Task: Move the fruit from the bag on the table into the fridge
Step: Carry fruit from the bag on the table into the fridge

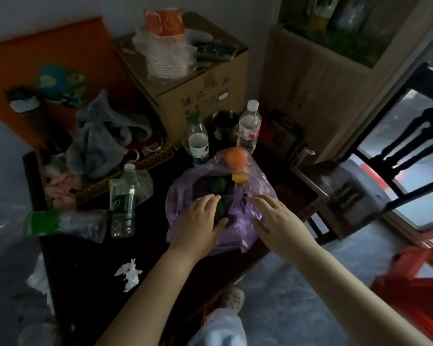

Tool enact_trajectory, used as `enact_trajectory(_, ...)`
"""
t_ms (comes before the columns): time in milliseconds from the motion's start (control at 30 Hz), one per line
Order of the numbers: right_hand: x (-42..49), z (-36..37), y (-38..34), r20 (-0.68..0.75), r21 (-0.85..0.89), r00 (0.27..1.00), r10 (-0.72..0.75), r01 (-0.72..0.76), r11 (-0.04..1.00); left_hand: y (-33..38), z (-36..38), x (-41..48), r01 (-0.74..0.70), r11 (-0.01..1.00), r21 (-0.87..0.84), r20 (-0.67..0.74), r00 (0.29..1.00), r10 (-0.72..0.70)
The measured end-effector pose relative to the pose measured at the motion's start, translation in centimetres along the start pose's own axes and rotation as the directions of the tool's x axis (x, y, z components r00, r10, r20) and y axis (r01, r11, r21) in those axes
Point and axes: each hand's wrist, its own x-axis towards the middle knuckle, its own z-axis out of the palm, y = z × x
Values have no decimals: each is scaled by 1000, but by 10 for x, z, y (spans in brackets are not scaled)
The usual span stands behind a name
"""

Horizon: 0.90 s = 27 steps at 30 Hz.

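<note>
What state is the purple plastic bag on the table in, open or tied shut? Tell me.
Open: the thin purple plastic bag gapes upward at its mouth, and round green fruit shows uncovered inside.

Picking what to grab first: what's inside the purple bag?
Visible: orange fruit and a yellow piece at the far rim, green fruit mid-bag. Anything under the left hand, right hand and plastic folds is hidden.

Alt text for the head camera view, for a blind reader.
A person's left hand and right hand reach over a purple plastic bag on a dark table. Green fruit lies inside, orange fruit and yellow fruit at its far rim; water bottles stand behind.
</note>
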Motion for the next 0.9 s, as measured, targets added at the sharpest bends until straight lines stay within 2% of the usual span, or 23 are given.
enact_trajectory(167, 60, 46, 24, 188, 18, 982, -1, -2, 1000, -34, 30, 47, -3, 1000, 6, 91, 996, 3)
enact_trajectory(267, 86, 67, 38, 272, -25, 962, -1, 8, 1000, -48, 45, 72, -57, 998, 12, 147, 988, 55)
enact_trajectory(433, 116, 89, 59, 270, -82, 963, 13, 9, 997, -61, 60, 109, -179, 984, 24, 195, 966, 171)
enact_trajectory(633, 132, 96, 77, 277, -186, 957, 86, -35, 982, -74, 72, 150, -238, 970, 54, 204, 953, 222)
enact_trajectory(900, 156, 93, 110, 308, -186, 913, 269, -219, 958, -73, 84, 208, -295, 954, 49, 204, 938, 280)
